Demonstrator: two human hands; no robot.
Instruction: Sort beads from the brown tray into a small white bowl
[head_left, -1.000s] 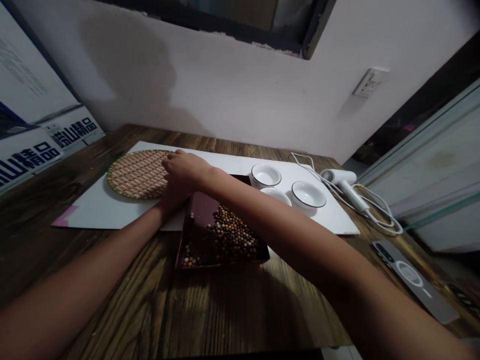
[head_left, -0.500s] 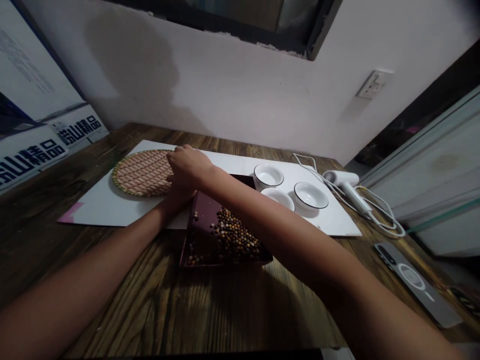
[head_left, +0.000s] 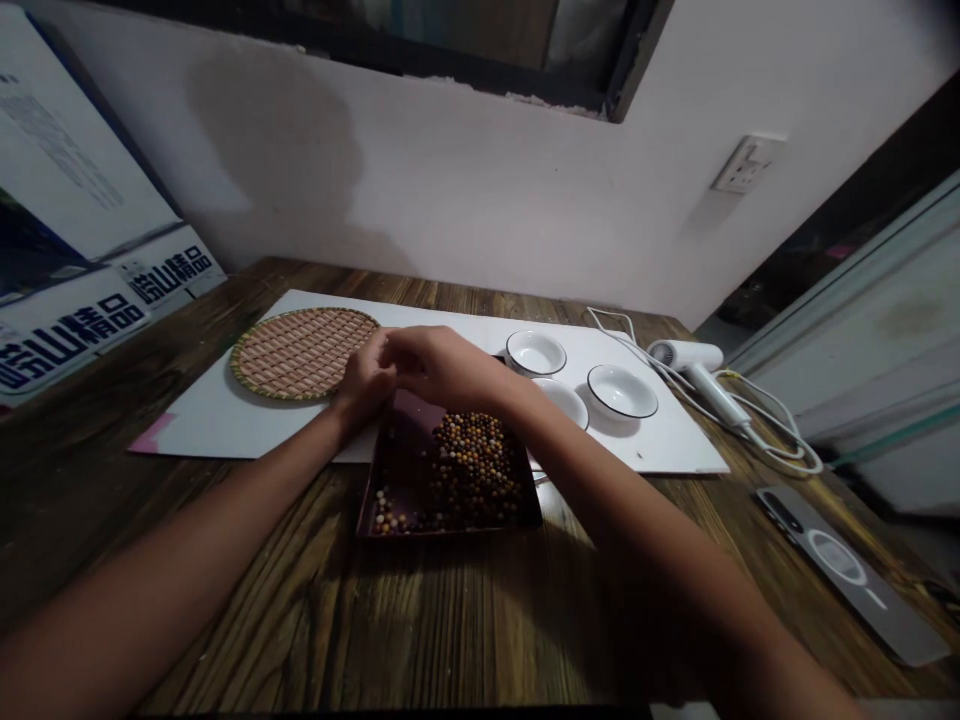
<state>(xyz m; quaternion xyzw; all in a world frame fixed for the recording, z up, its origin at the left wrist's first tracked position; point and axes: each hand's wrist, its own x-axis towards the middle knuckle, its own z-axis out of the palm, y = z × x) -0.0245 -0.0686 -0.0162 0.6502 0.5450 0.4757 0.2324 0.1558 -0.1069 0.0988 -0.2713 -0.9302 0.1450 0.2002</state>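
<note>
My left hand (head_left: 366, 378) is closed with curled fingers at the far left corner of a dark maroon tray (head_left: 411, 415). Beside it, my right hand (head_left: 439, 362) bends over the tray's far side, its fingers drawn together and meeting the left hand. Whatever either hand holds is hidden. Inside the tray lies a heap of small round beads or beans (head_left: 476, 455) in yellow, brown and dark tones, with a few pale ones (head_left: 386, 512) in the near left corner. A round woven mat (head_left: 304, 350) with a green-yellow rim lies just left of my hands.
Three white dark-rimmed bowls, among them a far bowl (head_left: 536, 352) and a right bowl (head_left: 621, 390), stand on a white board (head_left: 480, 325). To the right are a white hair dryer (head_left: 701, 375) with its cord and a grey phone (head_left: 847, 570). Printed boxes (head_left: 97, 320) stand left.
Both hands have moved: the right hand has come back from the woven mat, rightward and nearer, over the tray's far side. The beads in the tray have shifted, with several pale ones now near left.
</note>
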